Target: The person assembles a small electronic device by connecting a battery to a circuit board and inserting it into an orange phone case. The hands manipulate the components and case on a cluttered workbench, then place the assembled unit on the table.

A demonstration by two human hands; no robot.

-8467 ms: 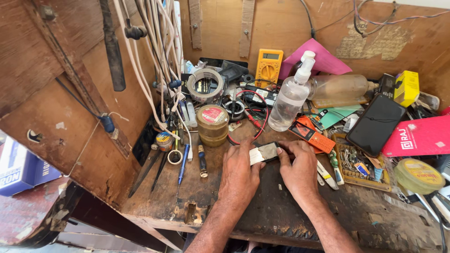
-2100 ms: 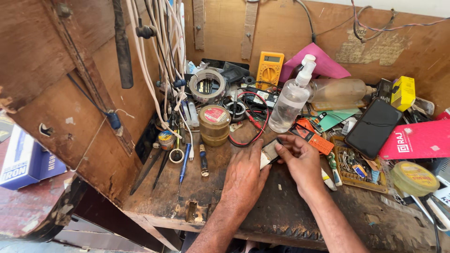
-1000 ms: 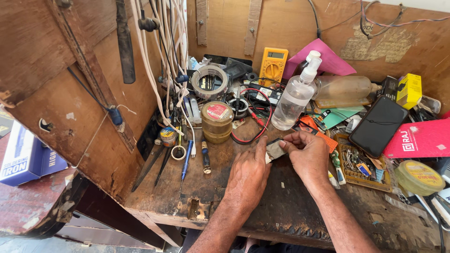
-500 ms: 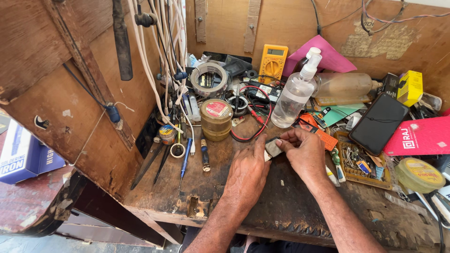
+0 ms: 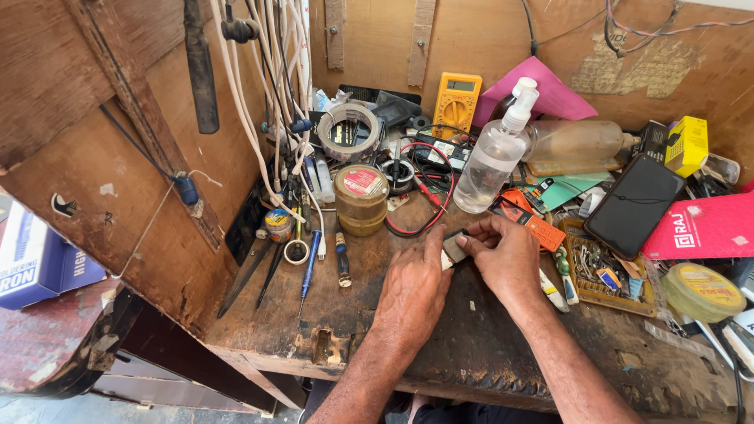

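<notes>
Both hands have barely shifted: left hand [image 5: 412,286] and right hand [image 5: 503,255] fingers pinch a small grey part [image 5: 453,247] (flat, rectangular)

Yellow multimeter [image 5: 455,102] with grey screen against back wall. Yellow box [image 5: 687,145] far right. Dark phone screen [image 5: 635,206] beside pink package [image 5: 703,228]. Blue-white carton [image 5: 35,259] far left.
</notes>
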